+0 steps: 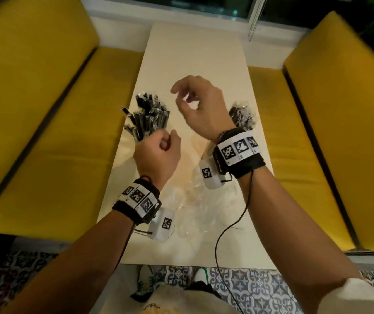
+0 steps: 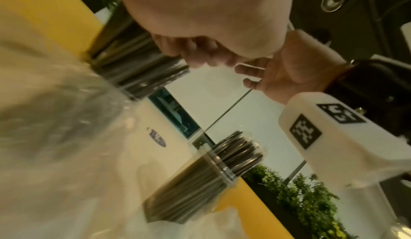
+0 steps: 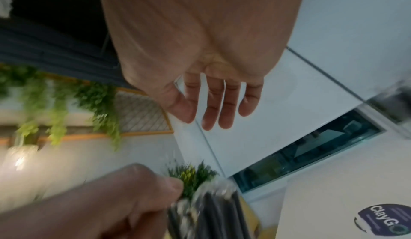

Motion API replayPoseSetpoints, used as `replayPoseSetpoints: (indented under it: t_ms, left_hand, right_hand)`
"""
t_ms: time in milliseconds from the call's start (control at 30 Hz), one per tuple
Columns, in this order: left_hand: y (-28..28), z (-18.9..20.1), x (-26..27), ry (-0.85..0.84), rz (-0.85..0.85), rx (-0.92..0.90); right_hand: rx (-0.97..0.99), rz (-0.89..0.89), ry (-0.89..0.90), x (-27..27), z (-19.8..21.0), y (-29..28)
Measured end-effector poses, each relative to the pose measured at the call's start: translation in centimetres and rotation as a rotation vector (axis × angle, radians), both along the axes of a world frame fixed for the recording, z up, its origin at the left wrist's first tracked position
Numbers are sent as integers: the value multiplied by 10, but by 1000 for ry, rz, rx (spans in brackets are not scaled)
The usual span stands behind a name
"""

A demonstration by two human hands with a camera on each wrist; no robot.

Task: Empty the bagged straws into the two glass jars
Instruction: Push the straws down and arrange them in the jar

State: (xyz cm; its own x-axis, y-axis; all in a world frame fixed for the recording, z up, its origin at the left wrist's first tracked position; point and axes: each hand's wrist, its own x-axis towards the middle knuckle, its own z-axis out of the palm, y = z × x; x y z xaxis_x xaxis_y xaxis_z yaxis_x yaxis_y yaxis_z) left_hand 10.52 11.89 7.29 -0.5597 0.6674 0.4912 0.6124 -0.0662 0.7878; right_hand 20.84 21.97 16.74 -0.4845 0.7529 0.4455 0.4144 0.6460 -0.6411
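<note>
Your left hand [image 1: 158,152] is curled into a loose fist just beside the black wrapped straws [image 1: 148,115] that fan out of the left glass jar [image 2: 51,119]; the right wrist view suggests its fingers close on that bunch, but the blur leaves me unable to tell whether it truly grips them. Your right hand [image 1: 200,107] hangs above the middle of the table [image 1: 195,51] with fingers relaxed and spread, holding nothing. The step in hand looks like settling the last straws into the left jar, with the pouring itself apparently finished: both jars already stand packed. The second glass jar [image 2: 200,186] sits to your right, partly behind your right wrist in the head view, its dark straws [image 1: 241,116] upright and reaching past the rim. Count two jars, two bunches of straws, and crumpled clear plastic bags [image 1: 195,200] lying on the near half of the table under your forearms; how many bags there are I cannot tell, as they merge into one glossy heap. One loose dark straw [image 1: 143,232] seems to lie near your left wrist unit, though it could be a strap. Next, I would judge, you tamp the left bunch so nothing leans out, then check the bags for any leftover straws.
</note>
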Motion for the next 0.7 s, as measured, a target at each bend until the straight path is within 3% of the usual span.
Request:
replayPoseSetpoints:
  t_ms: [100, 167, 233, 367, 500, 533, 633, 700]
  left_hand:
    - [-18, -11, -23, -10, 175, 11]
    - [-21, -23, -41, -47, 281, -44]
    - [-17, -38, -59, -58, 258, -175]
    - [0, -50, -79, -201, 4, -498]
    - [27, -57, -90, -288, -58, -621]
    - [33, -61, -93, -277, -63, -600]
    - [52, -89, -104, -161, -69, -554]
    - [55, -93, -107, -66, -96, -573]
  right_hand:
    - [-3, 44, -368, -35, -22, -14]
    - [-44, 13, -511, -54, -40, -20]
    - [-66, 11, -476, -65, -55, -19]
    - [-144, 15, -198, -67, -62, -10]
    - [-82, -60, -100, -62, -52, -2]
    - [-50, -62, -122, -62, -52, 0]
    - [-28, -69, -434, -65, -61, -2]
    - [31, -111, -428, -63, -64, -6]
